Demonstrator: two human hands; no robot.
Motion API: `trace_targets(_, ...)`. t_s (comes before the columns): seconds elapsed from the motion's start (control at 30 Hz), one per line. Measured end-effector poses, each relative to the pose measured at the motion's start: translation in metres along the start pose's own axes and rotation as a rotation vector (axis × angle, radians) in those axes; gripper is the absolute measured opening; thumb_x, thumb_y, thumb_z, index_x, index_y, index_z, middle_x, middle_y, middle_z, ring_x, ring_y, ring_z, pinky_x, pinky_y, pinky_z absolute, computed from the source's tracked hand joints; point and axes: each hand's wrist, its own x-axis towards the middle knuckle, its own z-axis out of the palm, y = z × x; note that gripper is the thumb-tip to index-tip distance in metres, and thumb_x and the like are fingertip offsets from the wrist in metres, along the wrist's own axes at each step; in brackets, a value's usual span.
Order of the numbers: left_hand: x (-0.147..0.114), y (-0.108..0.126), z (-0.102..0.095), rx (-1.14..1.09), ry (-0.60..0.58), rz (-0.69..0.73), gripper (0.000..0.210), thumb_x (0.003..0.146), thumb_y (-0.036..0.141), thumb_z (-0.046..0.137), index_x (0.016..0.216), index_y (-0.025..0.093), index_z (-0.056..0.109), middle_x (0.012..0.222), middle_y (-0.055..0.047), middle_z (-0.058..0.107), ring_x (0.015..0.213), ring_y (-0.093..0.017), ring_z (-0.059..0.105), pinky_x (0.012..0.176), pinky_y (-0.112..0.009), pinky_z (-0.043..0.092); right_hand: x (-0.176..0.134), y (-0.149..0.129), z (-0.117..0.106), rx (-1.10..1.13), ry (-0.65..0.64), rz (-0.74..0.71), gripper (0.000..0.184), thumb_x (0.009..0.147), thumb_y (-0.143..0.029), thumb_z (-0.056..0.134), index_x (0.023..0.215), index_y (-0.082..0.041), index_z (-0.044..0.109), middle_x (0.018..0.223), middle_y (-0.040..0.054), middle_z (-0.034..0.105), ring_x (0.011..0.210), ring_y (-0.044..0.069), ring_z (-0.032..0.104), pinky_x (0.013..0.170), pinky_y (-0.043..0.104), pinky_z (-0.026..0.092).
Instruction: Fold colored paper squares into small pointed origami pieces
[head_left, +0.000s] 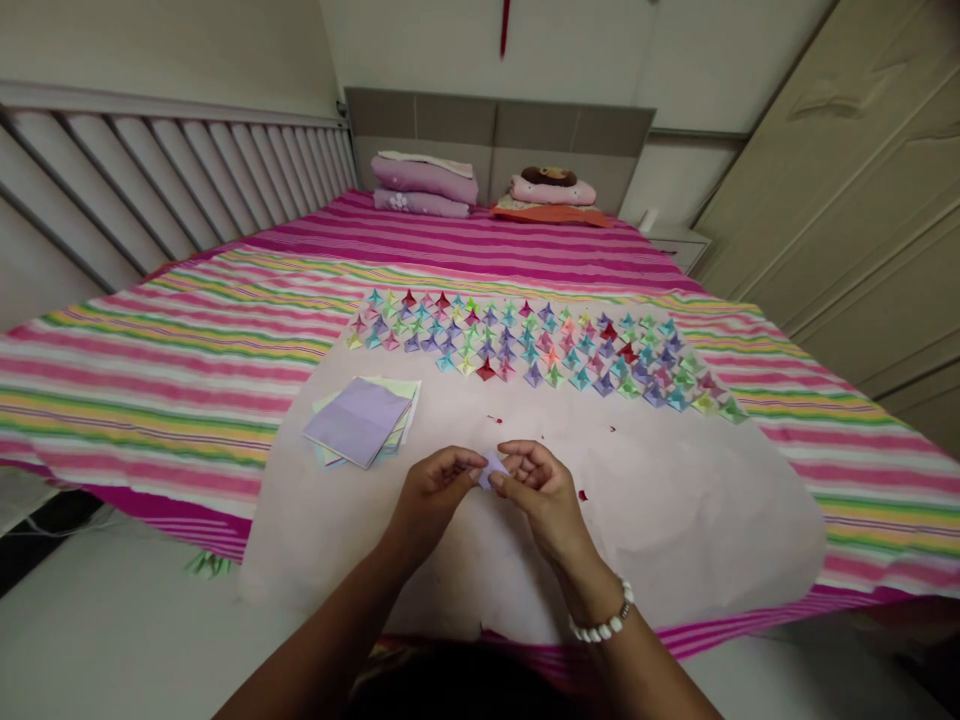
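Observation:
A small folded piece of lavender paper (pixel 491 468) is pinched between both my hands, above the pale sheet (pixel 675 500). My left hand (pixel 441 487) grips its left edge between thumb and forefinger. From the other side, my right hand (pixel 541 490) holds it with the thumb across its front and the fingers curled behind. To the left lies a stack of square paper (pixel 360 420), a lavender square on top and pale green and white corners showing beneath. Beyond my hands, rows of small folded paper stars (pixel 532 345) in many colours stand on the sheet.
Tiny red scraps (pixel 583 496) lie on the sheet. Beneath it a striped cover (pixel 150 370) spreads over the bed. Folded purple bedding (pixel 424 183) and a pink pillow pile (pixel 553 192) rest by the headboard (pixel 450 120). A slatted rail (pixel 187 180) runs along the left, a wardrobe (pixel 862 200) along the right.

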Motion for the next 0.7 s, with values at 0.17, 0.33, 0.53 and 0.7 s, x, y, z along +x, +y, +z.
trace_targets(0.17,0.0003,-0.0027,-0.0052,0.133,-0.039,0.044,0.018,0.073,0.028,0.067,0.088,0.021,0.074,0.077,-0.004,0.069,0.072,-0.016,0.062,0.056,-0.023,0.048,0.0002,-0.0013,-0.0014,0.005,0.012,-0.004,0.040,0.064,-0.026,0.080,0.099,-0.021,0.062,0.071,-0.0017,0.066,0.059,0.012,0.057,0.057,0.025,0.044)
trace_targets(0.33,0.0003,-0.0038,-0.0072,0.240,-0.043,0.067,0.024,0.072,0.028,0.070,0.095,0.022,0.074,0.090,-0.005,0.069,0.074,-0.016,0.061,0.052,-0.021,0.047,0.0006,-0.0048,-0.0015,-0.029,0.011,-0.012,0.043,0.062,-0.027,0.082,0.098,-0.021,0.060,0.070,-0.0016,0.067,0.061,0.013,0.060,0.061,0.027,0.047)
trace_targets(0.53,0.0001,-0.0027,-0.0062,0.308,-0.032,0.078,0.017,0.073,0.029,0.070,0.088,0.022,0.074,0.080,-0.005,0.066,0.073,-0.017,0.058,0.048,-0.020,0.045,-0.0013,-0.0056,-0.0019,-0.128,0.019,-0.080,0.035,0.065,-0.028,0.080,0.095,-0.022,0.062,0.073,-0.0003,0.066,0.066,0.015,0.060,0.064,0.029,0.048)
trace_targets(0.7,0.0007,-0.0040,-0.0085,0.332,-0.060,0.107,0.013,0.076,0.031,0.066,0.082,0.022,0.073,0.076,-0.003,0.061,0.071,-0.016,0.056,0.049,-0.020,0.044,-0.0039,-0.0023,-0.0031,-0.300,-0.036,-0.155,0.023,0.076,-0.026,0.070,0.099,-0.023,0.066,0.080,0.0024,0.065,0.074,0.017,0.059,0.069,0.031,0.048)
